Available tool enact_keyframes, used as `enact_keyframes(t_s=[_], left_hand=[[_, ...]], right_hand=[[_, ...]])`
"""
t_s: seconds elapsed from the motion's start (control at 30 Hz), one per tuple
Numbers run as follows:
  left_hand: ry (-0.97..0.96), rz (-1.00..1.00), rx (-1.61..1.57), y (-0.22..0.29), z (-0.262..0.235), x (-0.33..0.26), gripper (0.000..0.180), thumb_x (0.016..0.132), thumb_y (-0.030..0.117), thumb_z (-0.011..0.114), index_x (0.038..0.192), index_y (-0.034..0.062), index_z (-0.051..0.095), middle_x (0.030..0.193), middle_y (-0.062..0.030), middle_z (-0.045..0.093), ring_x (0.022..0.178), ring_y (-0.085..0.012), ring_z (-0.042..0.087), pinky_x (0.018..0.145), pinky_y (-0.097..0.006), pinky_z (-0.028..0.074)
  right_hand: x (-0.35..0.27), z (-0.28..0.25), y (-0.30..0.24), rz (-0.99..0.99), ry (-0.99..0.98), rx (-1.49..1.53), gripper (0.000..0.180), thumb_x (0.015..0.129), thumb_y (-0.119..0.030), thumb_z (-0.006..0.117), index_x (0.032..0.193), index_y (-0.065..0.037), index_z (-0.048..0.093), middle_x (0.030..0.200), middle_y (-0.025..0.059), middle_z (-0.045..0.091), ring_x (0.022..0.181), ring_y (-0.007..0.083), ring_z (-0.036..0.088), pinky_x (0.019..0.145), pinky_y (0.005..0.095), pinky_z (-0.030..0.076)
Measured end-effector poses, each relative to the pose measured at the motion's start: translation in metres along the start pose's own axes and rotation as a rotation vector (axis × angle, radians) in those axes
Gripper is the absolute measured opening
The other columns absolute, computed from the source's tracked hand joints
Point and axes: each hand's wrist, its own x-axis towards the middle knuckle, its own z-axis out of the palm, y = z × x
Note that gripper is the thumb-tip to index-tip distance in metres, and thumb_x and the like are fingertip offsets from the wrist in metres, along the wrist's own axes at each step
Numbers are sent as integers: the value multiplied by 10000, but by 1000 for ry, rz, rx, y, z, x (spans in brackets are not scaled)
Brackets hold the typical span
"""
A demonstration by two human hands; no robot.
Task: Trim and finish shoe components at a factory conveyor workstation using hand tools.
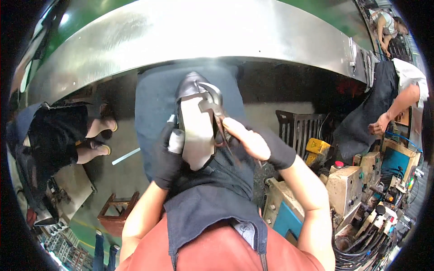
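Observation:
Sole side up on my lap lies a shoe on its last: a black leather upper gathers at the toe, and a pale insole faces me. My left hand, in a black glove with wrapped fingertips, grips the shoe's left side. In my right hand, also black-gloved with bare fingers showing, is a pair of lasting pliers. The hammer-like head and curved jaw lie over the right edge near the toe. Whether the jaws pinch the leather is too blurred to tell. A dark blue apron spreads beneath.
A shiny metal bench curves across the front. At right stand a machine with a red button, a yellow pedal and a dark crate. A co-worker's arm is beyond them. Another person's feet and a wooden stool are left.

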Motion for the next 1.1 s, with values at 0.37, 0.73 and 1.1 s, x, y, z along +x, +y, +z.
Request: enact_keyframes(t_s=[0.37,0.73,1.1], left_hand=[[262,568,1009,-38,27,-8,896,845,343,727,1456,-119,262,1472,-347,338,1381,-481,340,1156,-482,271],[150,146,52,3,43,13,437,1077,224,348,1447,-8,356,1408,-142,484,1248,-243,510,1071,-383,387],[280,467,908,3,26,40,747,963,288,542,1484,-92,164,1410,-400,361,1240,-537,458,1055,-473,405]], right_hand=[[5,0,-39,163,-347,-991,392,955,-391,566,892,-15,658,883,181,651,744,388,647,653,466,513],[11,-34,29,-178,-387,-1001,510,966,-519,520,842,-33,616,818,133,650,701,292,674,648,395,549],[24,-50,-94,266,-518,-1223,525,943,-506,530,796,-20,665,747,208,650,705,339,688,622,444,534]])
